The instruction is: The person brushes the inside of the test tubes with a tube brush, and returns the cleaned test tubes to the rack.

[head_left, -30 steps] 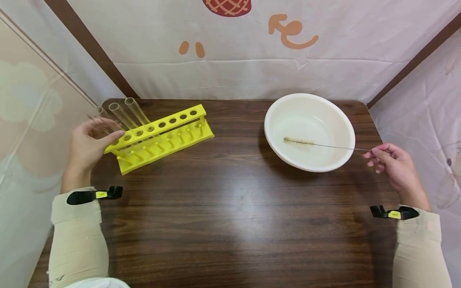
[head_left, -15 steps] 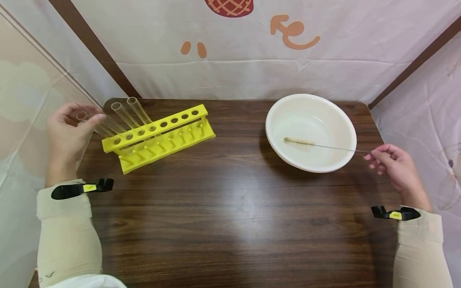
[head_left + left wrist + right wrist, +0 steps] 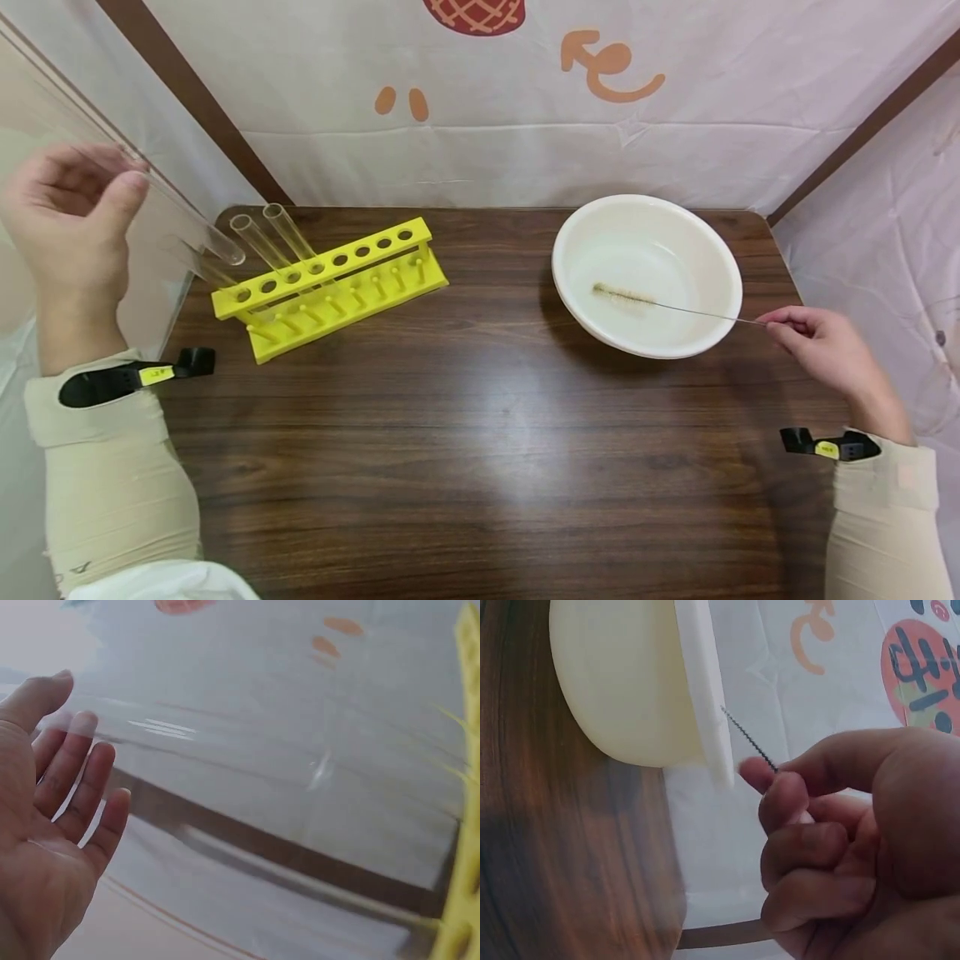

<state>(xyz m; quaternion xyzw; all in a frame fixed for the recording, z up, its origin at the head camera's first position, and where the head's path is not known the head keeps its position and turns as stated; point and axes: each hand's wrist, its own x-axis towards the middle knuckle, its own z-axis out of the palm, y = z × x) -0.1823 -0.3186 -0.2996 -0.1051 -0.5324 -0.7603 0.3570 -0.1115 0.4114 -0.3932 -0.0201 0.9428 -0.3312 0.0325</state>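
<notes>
At the far left in the head view, my left hand (image 3: 71, 217) pinches a clear test tube (image 3: 197, 218) between thumb and fingers. This tube slants down to the right, its rounded end above the yellow test tube rack (image 3: 327, 265). Several clear tubes stand tilted in the rack's left half, including one tube (image 3: 258, 242) with a visible rim. On the right, my right hand (image 3: 828, 350) pinches the thin wire handle of a test tube brush (image 3: 624, 294); the twisted wire (image 3: 748, 738) shows in the right wrist view. Its bristles lie inside a white basin (image 3: 567, 250), whose rim the wire crosses.
Under everything is a dark wooden table (image 3: 480, 467). A printed curtain (image 3: 510, 158) hangs along its back edge and both sides. Something white (image 3: 165, 581) pokes in at the bottom left.
My left hand has moved up and left, drawing the test tube out of the rack. My right hand has shifted slightly right and down, its grip on the brush wire altered a little.
</notes>
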